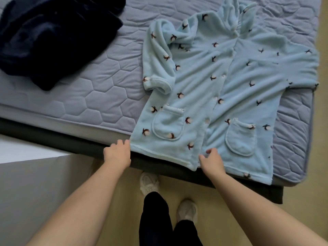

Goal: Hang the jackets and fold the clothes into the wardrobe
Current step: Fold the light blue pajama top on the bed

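Note:
A light blue fleece pyjama top (229,82) with small brown-and-white motifs, buttons and two front pockets lies spread face up on the mattress, its hem hanging over the near edge. One sleeve is folded in on the left side. My left hand (118,152) pinches the hem's left corner. My right hand (212,159) holds the hem near the button line, fingers curled on the fabric. A dark navy fleece garment (53,36) lies crumpled at the far left of the bed.
The grey quilted mattress (99,86) rests on a dark bed frame (159,166). A white and grey surface (26,174) stands at the left beside my arm. My legs and light shoes stand on the beige floor (230,210) below.

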Demonstrator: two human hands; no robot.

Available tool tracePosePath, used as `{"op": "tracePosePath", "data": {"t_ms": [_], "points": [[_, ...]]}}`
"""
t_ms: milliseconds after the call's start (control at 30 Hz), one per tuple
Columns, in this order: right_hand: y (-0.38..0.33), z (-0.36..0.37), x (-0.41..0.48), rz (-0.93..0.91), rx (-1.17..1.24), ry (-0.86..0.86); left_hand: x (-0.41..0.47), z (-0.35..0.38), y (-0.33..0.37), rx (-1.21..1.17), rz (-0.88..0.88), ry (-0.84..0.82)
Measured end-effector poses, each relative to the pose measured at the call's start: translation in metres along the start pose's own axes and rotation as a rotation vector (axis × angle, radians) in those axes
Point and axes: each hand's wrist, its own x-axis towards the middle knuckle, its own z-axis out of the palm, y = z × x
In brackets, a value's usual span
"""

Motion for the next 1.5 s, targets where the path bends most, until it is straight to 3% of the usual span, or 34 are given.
{"op": "tracePosePath", "data": {"t_ms": [267, 467, 700, 833, 1000, 1167, 1267, 1400, 1500], "points": [[-0.073, -0.071, -0.012, -0.161, -0.258, -0.092, -0.006, -0.090, -0.031, -0.165, 0.092, -0.083], [-0.161, -0.084, -0.007, -0.189, -0.281, -0.148, 0.013, -0.151, -0.044, -0.406, 0.142, -0.039], [-0.242, -0.076, 0.003, -0.231, -0.272, -0.194, 0.042, -0.178, -0.077, -0.528, 0.119, 0.008], [-0.282, -0.080, 0.024, -0.253, -0.303, -0.123, 0.065, -0.187, -0.091, -0.661, 0.105, 0.058], [-0.332, -0.080, 0.073, -0.339, -0.421, -0.055, 0.102, -0.190, -0.073, -0.894, 0.066, 0.006], [-0.389, -0.062, 0.164, -0.639, -0.496, 0.230, 0.190, -0.184, -0.024, -1.240, 0.010, -0.048], [-0.410, -0.048, 0.217, -0.754, -0.517, 0.283, 0.240, -0.180, 0.000, -1.439, -0.020, -0.146], [-0.409, -0.046, 0.260, -0.813, -0.641, 0.299, 0.258, -0.173, 0.018, -1.459, 0.119, -0.279], [-0.411, -0.064, 0.280, -0.931, -0.769, 0.381, 0.260, -0.186, -0.011, -1.535, 0.134, -0.196]]}}
